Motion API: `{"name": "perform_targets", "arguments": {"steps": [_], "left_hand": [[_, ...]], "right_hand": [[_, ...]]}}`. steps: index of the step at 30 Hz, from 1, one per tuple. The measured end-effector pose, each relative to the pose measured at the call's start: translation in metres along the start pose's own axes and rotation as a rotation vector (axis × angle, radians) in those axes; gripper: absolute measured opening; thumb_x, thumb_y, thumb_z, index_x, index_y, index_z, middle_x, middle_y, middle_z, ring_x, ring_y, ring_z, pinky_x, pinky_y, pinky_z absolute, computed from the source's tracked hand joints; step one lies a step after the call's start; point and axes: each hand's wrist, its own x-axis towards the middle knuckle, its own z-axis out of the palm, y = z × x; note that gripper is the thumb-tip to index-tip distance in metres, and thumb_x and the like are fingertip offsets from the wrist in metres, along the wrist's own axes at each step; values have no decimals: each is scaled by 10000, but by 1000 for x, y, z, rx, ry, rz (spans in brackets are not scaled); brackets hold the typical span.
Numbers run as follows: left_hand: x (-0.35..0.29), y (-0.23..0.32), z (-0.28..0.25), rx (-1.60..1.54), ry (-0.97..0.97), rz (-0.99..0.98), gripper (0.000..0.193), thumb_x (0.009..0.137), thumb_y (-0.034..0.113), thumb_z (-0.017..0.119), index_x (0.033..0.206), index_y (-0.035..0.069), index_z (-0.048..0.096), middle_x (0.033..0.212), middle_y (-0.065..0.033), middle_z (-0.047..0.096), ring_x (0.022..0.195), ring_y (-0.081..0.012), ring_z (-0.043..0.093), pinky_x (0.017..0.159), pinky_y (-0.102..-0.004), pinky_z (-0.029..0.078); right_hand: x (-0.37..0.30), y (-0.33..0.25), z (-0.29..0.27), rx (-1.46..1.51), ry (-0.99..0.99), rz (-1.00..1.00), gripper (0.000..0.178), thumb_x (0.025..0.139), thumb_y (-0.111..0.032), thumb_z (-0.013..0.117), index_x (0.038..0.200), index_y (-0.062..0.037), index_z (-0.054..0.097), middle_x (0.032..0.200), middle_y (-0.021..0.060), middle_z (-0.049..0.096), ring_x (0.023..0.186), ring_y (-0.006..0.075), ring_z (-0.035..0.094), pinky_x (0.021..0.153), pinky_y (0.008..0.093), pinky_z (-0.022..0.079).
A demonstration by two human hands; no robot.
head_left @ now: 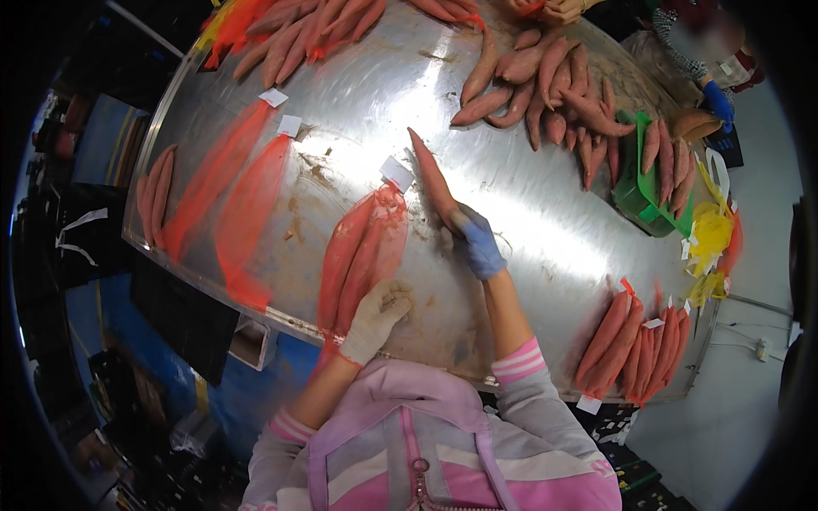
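At the centre of the frame, the right hand (479, 245), in a blue glove, has its fingers wrapped round the lower end of a long sweet potato (432, 176), whose thin tip points up and to the left above the steel worktop (545, 209). Just left of it lies a filled red net bag (362, 247), plump with sweet potatoes, a white tag (397, 174) at its top. And here's the left hand (377, 319), in a pale glove, fingers curled, right by the lower part of that bag; whether it grips the netting, I can't tell.

Over at the left of the frame, two flat red nets (252, 209) lie slanted, tagged at their upper ends, with a few loose sweet potatoes (156, 194) beside them. Look to the upper right: a big heap of sweet potatoes (541, 81), then a green basket (635, 206) holding several more, and yellow netting (710, 243) hanging near the worktop's edge. Down at the lower right, packed red bags (612, 341) sit side by side. At the top edge, a co-worker's hands (560, 10) are at some red netting.
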Motion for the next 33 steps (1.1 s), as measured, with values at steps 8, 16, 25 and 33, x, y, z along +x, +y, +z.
{"name": "perform_targets", "arguments": {"steps": [8,16,25,33], "left_hand": [[-5,10,11,-22,-8,154,487,924,260,526,1301,-1,361,1103,-96,565,837,-131,590,684,-233,459],[-9,35,8,-22,57,140,488,946,349,460,1275,-8,418,1068,-99,604,772,-96,586,595,-206,466],[-14,37,5,-15,315,191,313,951,268,466,1068,-18,516,791,-73,604,590,-104,577,492,-209,449],[-15,35,-7,5,337,118,236,924,234,475,946,9,545,706,-70,591,529,-129,567,448,-228,436]], "right_hand": [[-131,72,-28,469,-206,235,560,776,-451,652,1063,16,539,706,45,531,491,108,438,430,241,333],[-177,92,-19,538,-323,354,709,728,-474,702,1164,41,484,812,103,609,450,112,480,386,222,358],[-171,62,-11,329,-152,77,879,795,-631,537,1305,68,383,834,120,642,495,104,520,439,211,406],[-178,56,-8,142,-55,77,845,814,-640,500,1248,83,455,842,98,650,581,88,535,507,195,412]]}}
